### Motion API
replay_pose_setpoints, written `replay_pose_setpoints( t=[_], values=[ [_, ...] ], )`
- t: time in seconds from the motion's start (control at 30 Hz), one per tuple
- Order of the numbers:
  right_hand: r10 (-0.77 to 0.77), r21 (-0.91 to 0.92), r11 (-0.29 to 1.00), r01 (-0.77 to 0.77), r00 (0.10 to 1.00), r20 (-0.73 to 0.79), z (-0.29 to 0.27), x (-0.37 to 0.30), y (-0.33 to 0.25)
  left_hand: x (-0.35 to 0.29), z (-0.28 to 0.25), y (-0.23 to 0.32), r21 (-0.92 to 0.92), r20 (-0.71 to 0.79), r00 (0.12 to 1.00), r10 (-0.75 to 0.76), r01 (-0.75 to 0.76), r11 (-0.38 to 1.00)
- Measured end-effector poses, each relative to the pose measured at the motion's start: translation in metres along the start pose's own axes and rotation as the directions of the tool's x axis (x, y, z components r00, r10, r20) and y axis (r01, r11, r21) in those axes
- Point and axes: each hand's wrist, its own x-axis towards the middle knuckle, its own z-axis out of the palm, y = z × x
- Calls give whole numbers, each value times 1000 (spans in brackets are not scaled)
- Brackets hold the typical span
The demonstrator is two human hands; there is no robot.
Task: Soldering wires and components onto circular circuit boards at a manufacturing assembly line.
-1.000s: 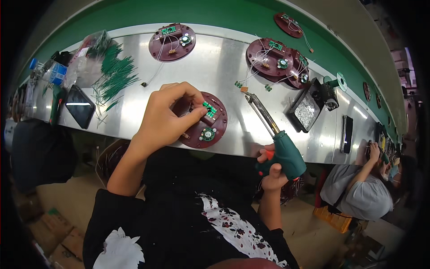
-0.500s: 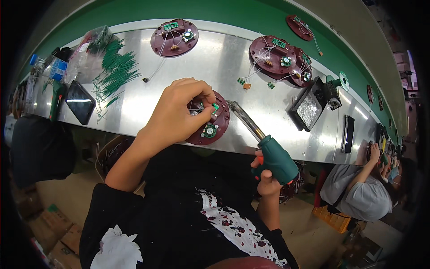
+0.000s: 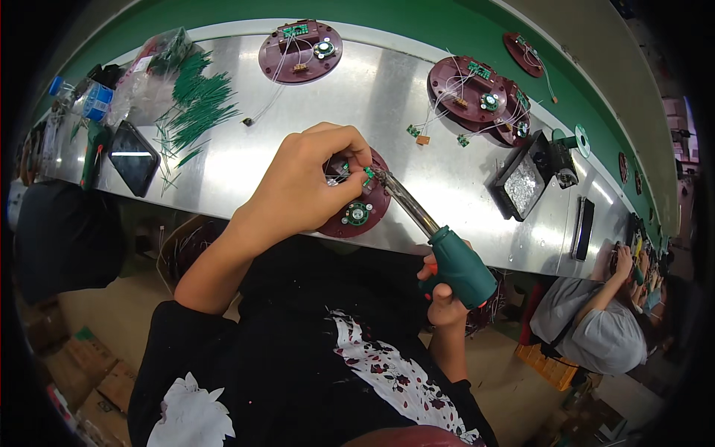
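A round maroon plate lies at the bench's near edge, bearing a round green-rimmed part, thin pale wires and a small green circuit board. Over its left side, my left hand pinches thumb and forefinger together right at the board; whatever is between the fingertips is too small to make out. My right hand grips the green handle of a soldering gun. Its metal barrel slants up and left, and the tip is at the board, close beside my left fingertips.
More wired maroon plates sit farther back. Left are a pile of green wires, a phone and a bottle. On the right stand a black tray, a wire spool and another phone. A co-worker sits far right.
The soldering gun's tip has come left across the plate, from near its rim to the board by my left fingertips. My left hand keeps its pinch. The whole view has shifted slightly.
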Motion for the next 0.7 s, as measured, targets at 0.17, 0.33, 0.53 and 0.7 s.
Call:
replay_pose_setpoints(
  t=[0.17,0.33,0.53,0.7],
  values=[
    [-30,-84,996,30,1000,-3,0,1,1,2,2,-2,61,-24,999,45,-43,997],
    [-75,-130,988,78,997,27,-5,3,4,4,3,-1,106,-38,997,67,-63,992],
    [41,-22,999,-41,999,15,-7,-5,2,5,1,-3,127,-36,996,84,-79,989],
    [56,14,998,-55,996,-74,-2,-8,1,6,-1,1,129,-18,998,61,-58,990]
  ],
)
